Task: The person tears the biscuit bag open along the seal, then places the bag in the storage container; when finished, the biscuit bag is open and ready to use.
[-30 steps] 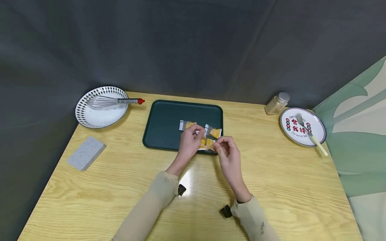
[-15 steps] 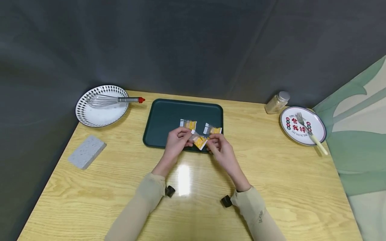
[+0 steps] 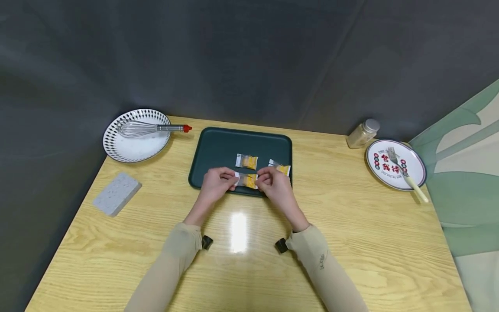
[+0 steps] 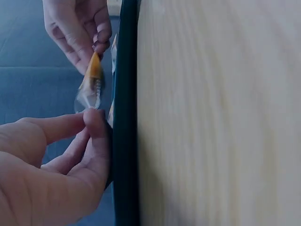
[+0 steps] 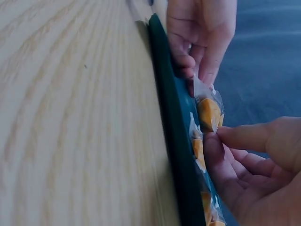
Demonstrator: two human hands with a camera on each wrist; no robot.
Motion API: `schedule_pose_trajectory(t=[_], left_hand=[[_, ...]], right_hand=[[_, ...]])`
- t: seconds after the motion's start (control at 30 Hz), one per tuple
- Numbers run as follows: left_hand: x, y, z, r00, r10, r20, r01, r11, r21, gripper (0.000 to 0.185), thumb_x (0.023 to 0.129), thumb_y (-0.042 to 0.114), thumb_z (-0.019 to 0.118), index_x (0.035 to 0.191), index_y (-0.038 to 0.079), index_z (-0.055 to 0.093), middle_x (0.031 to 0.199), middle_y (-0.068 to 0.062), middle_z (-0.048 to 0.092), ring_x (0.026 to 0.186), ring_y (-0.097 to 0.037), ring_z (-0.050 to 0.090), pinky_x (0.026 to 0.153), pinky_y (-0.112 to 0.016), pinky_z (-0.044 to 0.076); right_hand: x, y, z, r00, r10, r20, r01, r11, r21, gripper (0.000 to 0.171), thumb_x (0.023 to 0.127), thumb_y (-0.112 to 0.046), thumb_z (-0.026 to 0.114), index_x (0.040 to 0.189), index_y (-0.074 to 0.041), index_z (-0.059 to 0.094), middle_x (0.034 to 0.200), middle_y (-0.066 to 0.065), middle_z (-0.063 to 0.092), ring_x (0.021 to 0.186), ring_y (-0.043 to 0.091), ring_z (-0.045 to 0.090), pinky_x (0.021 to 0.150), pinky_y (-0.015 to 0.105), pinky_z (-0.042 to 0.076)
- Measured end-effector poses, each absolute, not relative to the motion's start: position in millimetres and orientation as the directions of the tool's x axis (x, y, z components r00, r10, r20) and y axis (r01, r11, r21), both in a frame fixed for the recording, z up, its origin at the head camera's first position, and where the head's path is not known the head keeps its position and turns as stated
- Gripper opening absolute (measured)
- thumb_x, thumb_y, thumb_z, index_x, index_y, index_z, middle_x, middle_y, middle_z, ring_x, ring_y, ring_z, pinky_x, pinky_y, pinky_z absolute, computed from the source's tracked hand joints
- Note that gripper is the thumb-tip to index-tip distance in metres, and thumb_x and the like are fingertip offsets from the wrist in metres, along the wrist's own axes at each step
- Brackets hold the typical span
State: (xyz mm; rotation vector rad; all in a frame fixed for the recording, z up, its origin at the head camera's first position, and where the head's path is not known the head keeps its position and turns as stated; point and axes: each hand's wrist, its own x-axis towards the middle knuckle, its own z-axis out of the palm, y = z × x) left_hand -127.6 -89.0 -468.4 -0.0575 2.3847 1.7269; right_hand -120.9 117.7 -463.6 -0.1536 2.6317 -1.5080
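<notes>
A small wrapped yellow candy (image 3: 246, 180) is pinched at its two ends — by the left hand (image 3: 213, 184) and the right hand (image 3: 275, 185), thumb against fingertips — just above the near edge of the dark green tray (image 3: 218, 149). Two more wrapped candies (image 3: 246, 160) are seen lying on the tray behind it — apparently of the same kind.

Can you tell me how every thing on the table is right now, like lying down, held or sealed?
held candy packet: sealed, pinched at both ends above the tray's near edge.
left hand: pinches its left end.
right hand: pinches its right end.
two other packets: lying sealed on the green tray.
whisk: lying across the patterned plate.
fork: lying on the lettered plate.
jar: capped, tilted.
sponge: flat on the table.
</notes>
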Motion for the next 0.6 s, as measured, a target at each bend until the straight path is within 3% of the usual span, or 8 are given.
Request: schedule_pose_trajectory(t=[0.3,0.6], left_hand=[[-131.6,-92.7,-471.8,-0.982,0.095,-0.164,-0.101,0.472,0.876,0.009,0.096,0.000,0.078,0.102,-0.006,0.079,0.090,-0.015,0.078,0.069,-0.020,0.075,0.067,-0.032,0.062],[-133.3,-92.2,-474.8,-0.981,0.092,-0.171,-0.107,0.479,0.872,0.013,0.096,0.003,0.080,0.107,-0.004,0.080,0.093,-0.013,0.078,0.066,-0.016,0.073,0.065,-0.031,0.061]], right_hand=[[-118.4,108.8,-471.9,-0.987,-0.160,0.017,-0.114,0.623,-0.774,0.021,0.093,0.003,0.082,0.112,0.006,0.074,0.095,0.011,0.073,0.083,0.025,0.072,0.077,0.037,0.061],[-113.4,107.6,-470.2,-0.976,-0.164,0.140,-0.215,0.696,-0.685,0.014,0.096,0.002,0.078,0.110,0.006,0.076,0.095,0.012,0.075,0.080,0.024,0.070,0.071,0.040,0.059]])
